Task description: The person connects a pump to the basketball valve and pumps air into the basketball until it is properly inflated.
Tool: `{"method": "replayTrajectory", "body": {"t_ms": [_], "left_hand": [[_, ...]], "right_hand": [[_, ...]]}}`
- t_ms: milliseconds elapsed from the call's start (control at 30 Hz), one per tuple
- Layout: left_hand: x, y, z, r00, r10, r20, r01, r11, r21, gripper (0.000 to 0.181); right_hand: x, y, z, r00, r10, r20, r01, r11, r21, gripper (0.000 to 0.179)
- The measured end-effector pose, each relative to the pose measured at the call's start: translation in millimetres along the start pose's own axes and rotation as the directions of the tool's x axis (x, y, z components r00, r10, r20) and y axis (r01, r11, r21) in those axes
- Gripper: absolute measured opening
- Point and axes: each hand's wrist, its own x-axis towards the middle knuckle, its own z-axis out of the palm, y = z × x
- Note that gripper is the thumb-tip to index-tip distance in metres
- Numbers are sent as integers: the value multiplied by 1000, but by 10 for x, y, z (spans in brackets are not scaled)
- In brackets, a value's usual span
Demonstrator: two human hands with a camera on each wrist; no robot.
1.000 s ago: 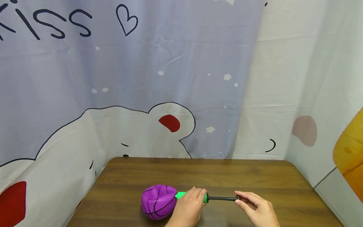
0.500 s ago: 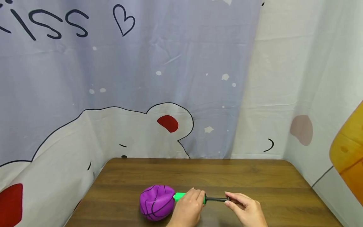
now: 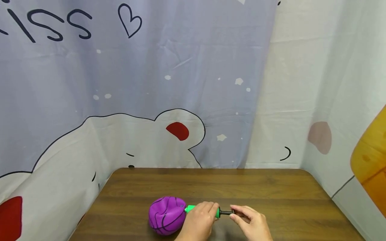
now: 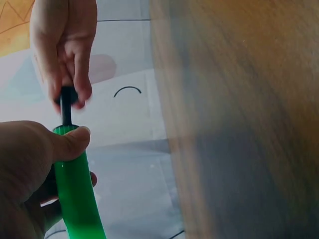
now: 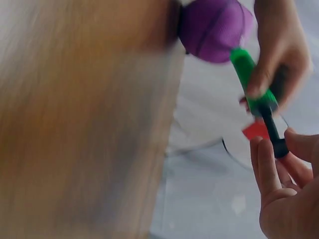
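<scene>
A purple ball (image 3: 167, 216) with black basketball lines sits dented and partly deflated on the table. The nozzle end of a green hand pump (image 3: 190, 208) meets the ball's right side. My left hand (image 3: 199, 219) wraps round the pump's barrel, and in the left wrist view its thumb lies across the end of the green barrel (image 4: 79, 199). A short stretch of black rod (image 3: 225, 212) sticks out to the right. My right hand (image 3: 251, 221) pinches the black handle (image 5: 280, 148) at the rod's end between thumb and fingers.
The brown wooden table (image 3: 271, 187) has its far edge against a printed curtain (image 3: 181, 67), which also hangs along both sides. The curtain carries cartoon shapes and lettering.
My right hand has moved left, pushing the black rod into the green barrel, so less of it shows. The left hand and ball hold almost the same place.
</scene>
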Motion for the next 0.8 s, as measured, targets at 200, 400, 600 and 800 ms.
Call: {"method": "replayTrajectory", "body": {"t_ms": [200,400,600,800], "left_hand": [[10,-32,-11,1000,-10,-20,10,1000,-20,44],[0,-33,-6,1000,-3,-18,3,1000,-28,45],[-1,-20,-15,999,10,-33,-10,1000,3,45],[14,4,-43,999,35,-40,-34,999,37,42]], "right_hand": [[3,6,-395,997,58,-51,-64,990,-124,26],[-11,-26,-644,986,163,-22,-164,970,-178,23],[-7,-4,-575,995,92,-29,-95,981,-169,24],[1,-40,-213,998,5,-63,-10,996,-84,26]]}}
